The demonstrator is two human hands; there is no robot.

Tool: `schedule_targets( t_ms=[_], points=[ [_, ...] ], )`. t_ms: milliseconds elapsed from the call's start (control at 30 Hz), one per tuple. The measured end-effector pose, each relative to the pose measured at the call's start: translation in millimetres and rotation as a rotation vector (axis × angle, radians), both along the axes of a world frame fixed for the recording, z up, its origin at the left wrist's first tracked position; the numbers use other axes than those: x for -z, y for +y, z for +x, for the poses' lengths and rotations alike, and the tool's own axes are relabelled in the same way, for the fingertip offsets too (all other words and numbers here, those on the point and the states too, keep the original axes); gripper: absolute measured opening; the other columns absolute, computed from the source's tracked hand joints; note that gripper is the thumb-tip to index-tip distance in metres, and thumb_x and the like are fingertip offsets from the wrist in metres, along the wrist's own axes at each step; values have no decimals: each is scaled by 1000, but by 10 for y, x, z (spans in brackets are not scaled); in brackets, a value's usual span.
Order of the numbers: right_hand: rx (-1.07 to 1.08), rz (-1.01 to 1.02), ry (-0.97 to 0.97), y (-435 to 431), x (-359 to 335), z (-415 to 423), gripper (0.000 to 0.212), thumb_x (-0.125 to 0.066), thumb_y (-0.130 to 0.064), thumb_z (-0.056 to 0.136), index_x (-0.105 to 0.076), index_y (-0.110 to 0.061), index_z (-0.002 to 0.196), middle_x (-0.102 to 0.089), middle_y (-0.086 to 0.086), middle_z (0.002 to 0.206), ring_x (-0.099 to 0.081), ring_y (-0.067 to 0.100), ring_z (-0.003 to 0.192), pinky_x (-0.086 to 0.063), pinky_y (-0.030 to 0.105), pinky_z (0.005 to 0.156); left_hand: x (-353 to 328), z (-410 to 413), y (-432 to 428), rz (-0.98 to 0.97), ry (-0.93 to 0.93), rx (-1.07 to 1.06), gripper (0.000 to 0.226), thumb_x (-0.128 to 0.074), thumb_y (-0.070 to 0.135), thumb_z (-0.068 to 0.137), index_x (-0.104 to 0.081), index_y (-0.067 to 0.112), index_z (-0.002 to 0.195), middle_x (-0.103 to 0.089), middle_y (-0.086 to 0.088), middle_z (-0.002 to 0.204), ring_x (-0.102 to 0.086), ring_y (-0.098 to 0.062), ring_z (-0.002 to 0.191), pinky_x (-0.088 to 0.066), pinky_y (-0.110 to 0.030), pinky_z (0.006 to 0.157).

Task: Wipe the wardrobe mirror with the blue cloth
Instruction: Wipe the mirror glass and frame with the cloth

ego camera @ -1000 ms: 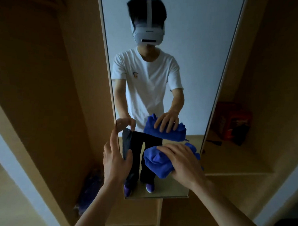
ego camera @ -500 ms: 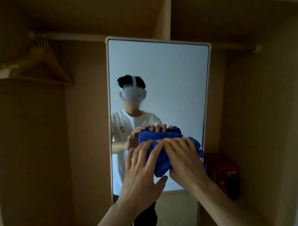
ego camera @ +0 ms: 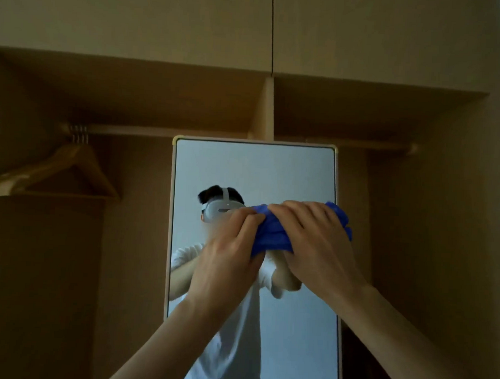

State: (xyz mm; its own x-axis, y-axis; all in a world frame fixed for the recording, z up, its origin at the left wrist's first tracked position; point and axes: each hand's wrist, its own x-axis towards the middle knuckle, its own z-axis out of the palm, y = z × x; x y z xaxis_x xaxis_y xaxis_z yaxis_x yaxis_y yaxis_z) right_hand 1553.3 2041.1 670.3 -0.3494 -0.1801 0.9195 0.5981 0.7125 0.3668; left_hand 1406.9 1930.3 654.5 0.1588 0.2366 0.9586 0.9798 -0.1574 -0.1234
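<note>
A tall wardrobe mirror (ego camera: 255,172) with a pale frame stands in the middle of the open wardrobe. The blue cloth (ego camera: 272,236) is bunched against the glass at about the mirror's upper third, near its right edge. My left hand (ego camera: 228,254) grips the cloth's left end with curled fingers. My right hand (ego camera: 312,243) lies over its right part, fingers bent over the top edge. Most of the cloth is hidden under both hands. The glass reflects a person in a white shirt wearing a headset.
Wooden hangers (ego camera: 57,169) hang from a rail (ego camera: 159,131) at the left. A vertical divider (ego camera: 265,109) rises behind the mirror's top. Closed upper cabinet doors (ego camera: 273,32) sit above. The wardrobe's side wall (ego camera: 442,226) is close on the right.
My view and both hands have risen from the mirror's lower part to its upper part. My left hand left the mirror's edge and joined the right on the cloth; the fingers now curl.
</note>
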Motion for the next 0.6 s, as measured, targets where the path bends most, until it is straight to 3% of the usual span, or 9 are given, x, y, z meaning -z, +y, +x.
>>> schedule_targets(
  t_ms=[133, 300, 500, 600],
  points=[
    [47, 41, 22, 107, -424, 48, 63, -83, -27, 80, -54, -20, 135, -66, 2, 122, -62, 26, 108, -47, 45, 101, -379, 63, 106, 22, 6, -70, 46, -82, 7, 83, -63, 3, 125, -64, -11, 124, -65, -25, 106, -57, -29, 77],
    [51, 108, 60, 227, -797, -23, 57, -81, -15, 75, -61, -10, 129, -69, 10, 119, -65, 33, 106, -50, 51, 97, -758, 105, 208, 87, 4, -222, 43, -78, 14, 82, -60, 9, 121, -63, -6, 121, -62, -23, 109, -56, -32, 77],
    [83, 116, 61, 386, -1173, -100, 56, -74, -19, 81, -56, -16, 134, -64, 5, 126, -58, 29, 116, -39, 46, 108, -1172, 146, 368, 96, -3, -333, 37, -72, 11, 83, -50, 14, 113, -60, -2, 109, -59, -21, 97, -43, -28, 68],
    [74, 90, 54, 503, -1315, -65, 52, -67, -19, 88, -54, -20, 138, -62, 0, 129, -55, 24, 121, -34, 43, 111, -1327, 165, 476, 81, 35, -341, 42, -71, 11, 83, -49, 16, 119, -61, 0, 115, -60, -22, 105, -44, -30, 71]
  ],
)
